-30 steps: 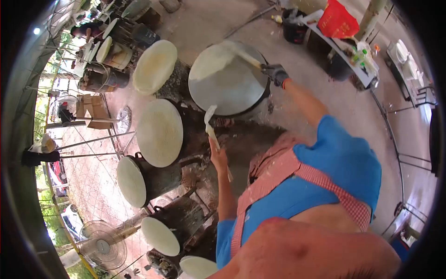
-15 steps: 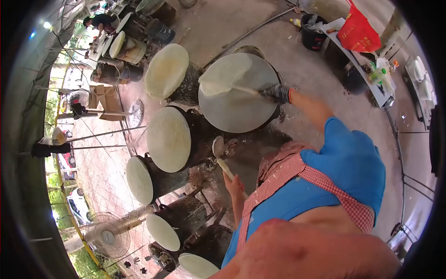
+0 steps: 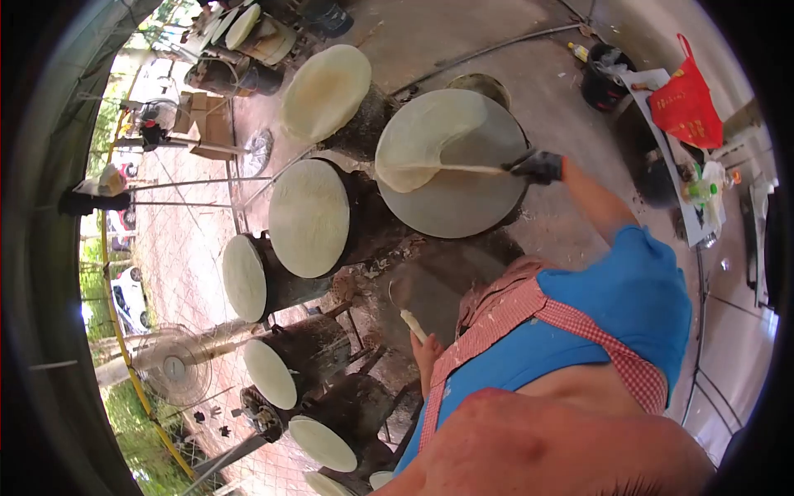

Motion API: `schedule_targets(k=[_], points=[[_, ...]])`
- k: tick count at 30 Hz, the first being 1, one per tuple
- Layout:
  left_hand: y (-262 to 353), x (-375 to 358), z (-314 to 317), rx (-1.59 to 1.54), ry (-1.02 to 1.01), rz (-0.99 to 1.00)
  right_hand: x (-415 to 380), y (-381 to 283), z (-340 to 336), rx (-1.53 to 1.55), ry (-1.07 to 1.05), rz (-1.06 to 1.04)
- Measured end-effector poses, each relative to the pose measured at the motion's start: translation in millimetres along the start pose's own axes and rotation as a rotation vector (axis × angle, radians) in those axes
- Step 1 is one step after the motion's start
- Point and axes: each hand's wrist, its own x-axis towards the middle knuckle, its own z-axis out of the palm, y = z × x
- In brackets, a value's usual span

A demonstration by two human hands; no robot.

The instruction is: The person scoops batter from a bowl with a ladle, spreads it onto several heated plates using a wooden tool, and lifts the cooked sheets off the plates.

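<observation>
My right hand (image 3: 538, 166), in a dark glove, is closed on the thin stick of a spreader (image 3: 471, 169). The stick's far end lies at pale, wet batter (image 3: 438, 124), which covers the upper left part of a large round griddle (image 3: 463, 207). Bare skin shows on my left hand (image 3: 427, 351), wrapped round the pale, thick handle of a ladle (image 3: 413, 326) below the griddle. The ladle's round bowl is blurred against the dark ground.
Several griddles bear pale round sheets, among them one at the upper left (image 3: 327, 93) and one at centre left (image 3: 309, 218). A fan (image 3: 174, 368) stands lower left. At right are a red bag (image 3: 686, 103) and a black bucket (image 3: 606, 78).
The batter has a different outline on the large griddle, and the spreader stick now lies nearly level. My view has shifted, so the person at the upper left no longer shows.
</observation>
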Motion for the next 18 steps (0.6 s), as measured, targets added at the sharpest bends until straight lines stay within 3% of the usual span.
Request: schedule_targets(k=[2,5,7,8,10,11,13,15,18], points=[[2,-7,-3,-0.013,0.031,0.001,22,-17,-12,-0.033,0.011,-0.069],[7,-20,11,0.029,0.039,0.022,47,-32,-16,0.167,0.157,-0.168],[17,-22,18,-0.023,0.091,-0.074,49,-27,2,-0.060,-0.064,-0.078],[13,-19,17,-0.039,0.103,-0.076,37,-28,5,-0.074,-0.079,-0.076],[0,-15,9,-0.093,0.070,-0.011,-12,-40,8,-0.143,-0.148,0.130],[-3,-13,9,-0.116,0.077,0.000,8,-25,-10,-0.165,-0.157,0.120],[-7,-20,3,-0.149,0.062,0.018,66,19,-47,-0.202,-0.120,-0.108],[-5,-27,3,-0.167,0.133,-0.005,55,-53,-26,-0.074,-0.022,-0.013],[-1,-37,15,-0.192,0.205,-0.068,93,-56,-21,-0.121,-0.045,-0.016]])
